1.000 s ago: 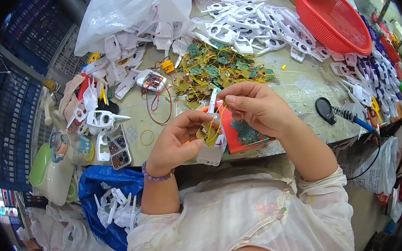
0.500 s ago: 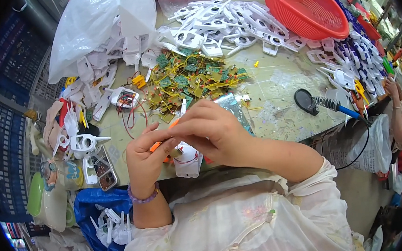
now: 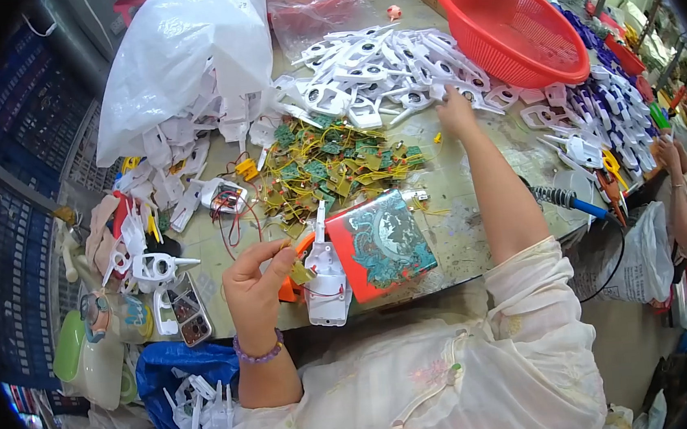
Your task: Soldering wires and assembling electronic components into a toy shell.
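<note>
At the far left a pale green container (image 3: 74, 352) stands by a small tray of parts (image 3: 187, 314), and below the table edge a blue bag (image 3: 180, 384) holds more white plastic pieces. A big white plastic bag (image 3: 183, 57) slumps over the back of the bench. The left hand (image 3: 258, 283), a purple bead bracelet (image 3: 259, 355) at its wrist, pinches a small yellowish circuit board (image 3: 299, 272) between thumb and fingertips, just above the near edge of the table. Touching it on the right lies a white plastic shell (image 3: 326, 277), long-necked and smooth, beside a red-edged tin with a teal pattern (image 3: 383, 244). Behind these spreads a tangle of green and yellow boards with thin wires (image 3: 331, 165). Farther right, the right hand (image 3: 457, 110) reaches out to the heap of white casings (image 3: 372, 73); its fingers rest among them, and I cannot tell whether they hold one. A red mesh basket (image 3: 519, 23) sits beyond, and a soldering iron (image 3: 567, 196) lies near the elbow.
</note>
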